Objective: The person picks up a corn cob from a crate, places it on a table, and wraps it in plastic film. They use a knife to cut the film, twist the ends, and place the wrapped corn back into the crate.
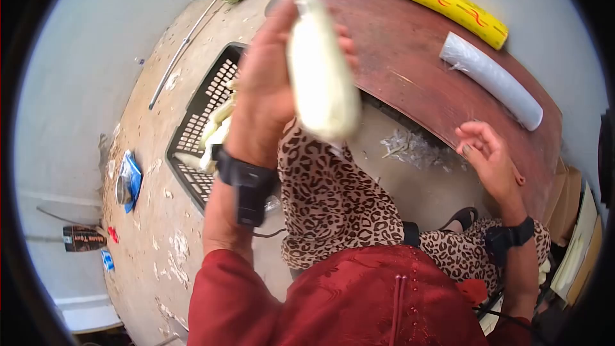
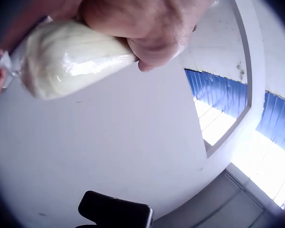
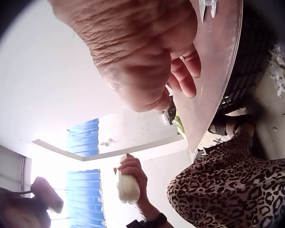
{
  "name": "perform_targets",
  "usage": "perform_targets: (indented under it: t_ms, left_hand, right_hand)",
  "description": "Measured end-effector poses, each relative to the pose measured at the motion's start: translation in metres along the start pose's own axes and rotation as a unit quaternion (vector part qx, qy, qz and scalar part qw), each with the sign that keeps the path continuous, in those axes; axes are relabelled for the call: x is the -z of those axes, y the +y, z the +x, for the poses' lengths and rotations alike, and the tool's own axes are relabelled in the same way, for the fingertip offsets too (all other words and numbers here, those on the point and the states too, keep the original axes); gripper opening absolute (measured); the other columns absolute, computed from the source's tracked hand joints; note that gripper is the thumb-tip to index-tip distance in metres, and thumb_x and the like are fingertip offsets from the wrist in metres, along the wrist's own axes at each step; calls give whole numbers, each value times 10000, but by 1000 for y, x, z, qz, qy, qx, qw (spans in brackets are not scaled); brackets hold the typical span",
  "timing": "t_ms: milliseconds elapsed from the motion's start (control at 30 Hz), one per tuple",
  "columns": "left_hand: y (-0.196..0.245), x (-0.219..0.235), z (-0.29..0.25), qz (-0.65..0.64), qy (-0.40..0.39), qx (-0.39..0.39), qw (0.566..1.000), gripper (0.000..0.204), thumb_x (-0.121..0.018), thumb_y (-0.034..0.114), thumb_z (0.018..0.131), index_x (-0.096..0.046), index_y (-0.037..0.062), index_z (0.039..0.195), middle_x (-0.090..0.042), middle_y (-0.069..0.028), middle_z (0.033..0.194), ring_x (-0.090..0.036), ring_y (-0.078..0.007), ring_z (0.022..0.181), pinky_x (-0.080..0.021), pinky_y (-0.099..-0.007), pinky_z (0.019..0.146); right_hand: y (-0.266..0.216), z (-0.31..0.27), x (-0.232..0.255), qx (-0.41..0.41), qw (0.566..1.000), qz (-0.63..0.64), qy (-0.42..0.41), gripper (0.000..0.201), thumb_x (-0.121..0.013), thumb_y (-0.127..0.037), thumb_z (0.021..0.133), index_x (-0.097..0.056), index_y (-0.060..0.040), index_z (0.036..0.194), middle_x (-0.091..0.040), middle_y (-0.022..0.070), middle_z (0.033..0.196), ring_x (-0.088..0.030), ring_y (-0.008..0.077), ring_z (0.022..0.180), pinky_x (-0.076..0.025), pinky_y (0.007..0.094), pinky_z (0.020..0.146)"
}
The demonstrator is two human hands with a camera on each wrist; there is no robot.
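Observation:
My left hand (image 1: 259, 83) is raised and holds a long, pale vegetable (image 1: 323, 83). In the left wrist view the vegetable (image 2: 73, 61) looks glossy under clear film, with a twisted end of film (image 2: 5, 64) at the left. Fingers wrap round its upper part in the right wrist view. Over the near edge of the reddish table (image 1: 410, 70), my right hand (image 1: 492, 160) hangs with fingers loosely bent and nothing in them. That hand (image 3: 137, 52) fills the top of the right wrist view, its fingers close by the table.
A black crate (image 1: 192, 122) with several pale vegetables (image 1: 214, 131) stands on the floor at left. A clear film roll (image 1: 493, 80) and a yellow roll (image 1: 442, 3) lie on the table. Peelings and plastic scraps (image 1: 416, 150) lie below its edge. Cardboard (image 1: 580, 237) leans at right.

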State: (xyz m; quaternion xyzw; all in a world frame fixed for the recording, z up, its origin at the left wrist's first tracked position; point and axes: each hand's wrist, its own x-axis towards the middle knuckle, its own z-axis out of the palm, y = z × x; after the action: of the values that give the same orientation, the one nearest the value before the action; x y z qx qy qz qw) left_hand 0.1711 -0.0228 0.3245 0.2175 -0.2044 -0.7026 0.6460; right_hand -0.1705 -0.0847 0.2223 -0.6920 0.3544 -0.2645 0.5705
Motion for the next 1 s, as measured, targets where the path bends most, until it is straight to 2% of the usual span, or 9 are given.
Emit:
perform_targets:
  t_ms: [33, 100, 167, 267, 367, 633, 700, 767, 1000]
  left_hand:
    - [24, 7, -13, 30, 16, -36, 999, 466, -477, 449, 978, -528, 17, 1146, -637, -163, 897, -667, -256, 767, -593, -409, 723]
    - [77, 42, -53, 211, 181, -167, 946, 501, -534, 397, 971, -485, -34, 1220, -600, -150, 927, -629, -234, 814, -567, -380, 754]
    - [110, 80, -79, 350, 312, -185, 864, 451, -567, 372, 958, -496, 4, 1210, -599, -117, 900, -623, -208, 797, -555, -365, 701]
    - [138, 151, -123, 528, 410, -177, 722, 418, -601, 356, 940, -507, 41, 1197, -591, -82, 864, -624, -194, 791, -538, -360, 662]
    - [138, 214, -166, 608, 437, -130, 650, 435, -695, 382, 867, -559, 50, 1114, -607, -52, 874, -586, -143, 774, -488, -319, 666]
    - [94, 326, -219, 695, 351, 102, 619, 511, -772, 207, 784, -587, 29, 1226, -668, -87, 1096, -607, -182, 1004, -466, -317, 906]
    - [79, 340, -222, 650, 330, 97, 678, 509, -783, 189, 763, -604, 19, 1209, -672, -82, 1072, -599, -182, 1007, -450, -312, 926]
    - [73, 321, -217, 647, 302, 141, 686, 549, -786, 174, 753, -591, 28, 1244, -669, -74, 1070, -589, -173, 1014, -444, -303, 933]
    - [62, 340, -213, 747, 280, 216, 562, 600, -811, 283, 693, -630, 80, 1228, -661, -152, 1175, -606, -292, 1094, -443, -350, 975]
  right_hand:
    - [1, -1, 0, 0, 1000, 2, 2, 290, -556, 20, 896, -523, 23, 1185, -618, 90, 1136, -597, 88, 909, -477, 226, 822]
    - [7, -1, 5, -25, 1000, -12, 8, 299, -550, 17, 885, -518, 29, 1182, -596, 99, 1137, -587, 100, 884, -473, 236, 778]
    - [12, -1, 7, -34, 999, -30, 17, 290, -552, 17, 883, -525, 30, 1172, -604, 80, 1087, -587, 94, 871, -471, 230, 770]
    - [21, 0, 11, -53, 994, -96, 14, 267, -554, 17, 881, -540, 29, 1147, -610, 50, 999, -586, 86, 847, -470, 223, 759]
    - [26, 3, 7, -71, 986, -153, -1, 234, -558, 18, 879, -555, 27, 1113, -606, 22, 913, -585, 77, 819, -470, 220, 745]
    - [38, 17, -7, -56, 968, -246, -14, 168, -596, 21, 838, -586, 12, 1005, -589, 22, 809, -547, 89, 695, -451, 233, 649]
    - [39, 19, -9, -42, 964, -263, -19, 158, -596, 25, 831, -585, 12, 989, -584, 35, 803, -547, 103, 685, -454, 243, 647]
    - [34, 23, -15, -33, 961, -275, -16, 151, -594, 27, 827, -581, 15, 977, -580, 43, 803, -547, 111, 681, -456, 249, 648]
    - [30, 27, -19, 5, 952, -306, -23, 140, -593, 22, 827, -584, 20, 967, -589, 64, 822, -558, 137, 687, -461, 264, 652]
